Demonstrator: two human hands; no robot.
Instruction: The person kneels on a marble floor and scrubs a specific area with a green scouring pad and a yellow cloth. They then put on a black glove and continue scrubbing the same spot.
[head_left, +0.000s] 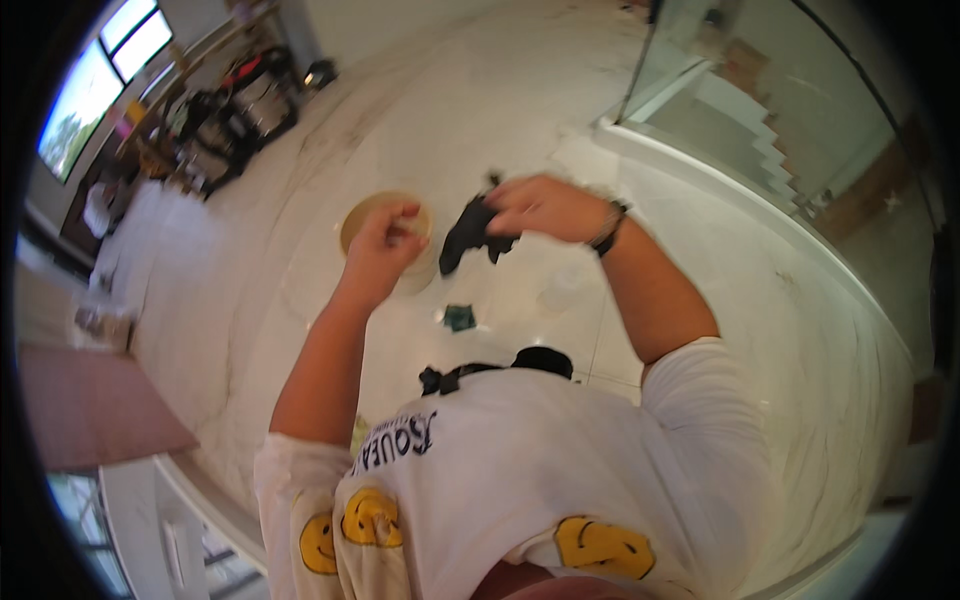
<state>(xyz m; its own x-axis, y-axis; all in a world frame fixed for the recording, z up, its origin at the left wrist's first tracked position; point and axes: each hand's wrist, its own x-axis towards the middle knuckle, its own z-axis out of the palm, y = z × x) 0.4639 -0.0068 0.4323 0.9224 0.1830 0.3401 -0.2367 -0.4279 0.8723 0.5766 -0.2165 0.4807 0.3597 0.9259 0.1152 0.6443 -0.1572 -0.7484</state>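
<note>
My left hand (384, 241) is held up over a round beige bucket (355, 217), its fingers curled and apart with nothing seen between them. My right hand (551, 208), with a dark band at the wrist, grips what looks like a limp black glove (469, 231). Blur hides exactly how the fingers sit on it, and its loose ends hang towards the bucket. Nearer to me, a small dark green pad (459, 318) lies on the pale marble-look floor (405, 337). A translucent object (561, 289), too blurred to name, is below my right hand.
A glass railing panel (720, 97) on a white curb (697, 161) borders a stairwell at right. Far left stand metal canister vacuums (262, 101) beside a wooden rack (176, 67). A person in white (101, 210) is low near the left wall. A brownish-pink panel (97, 405) is nearer, at left.
</note>
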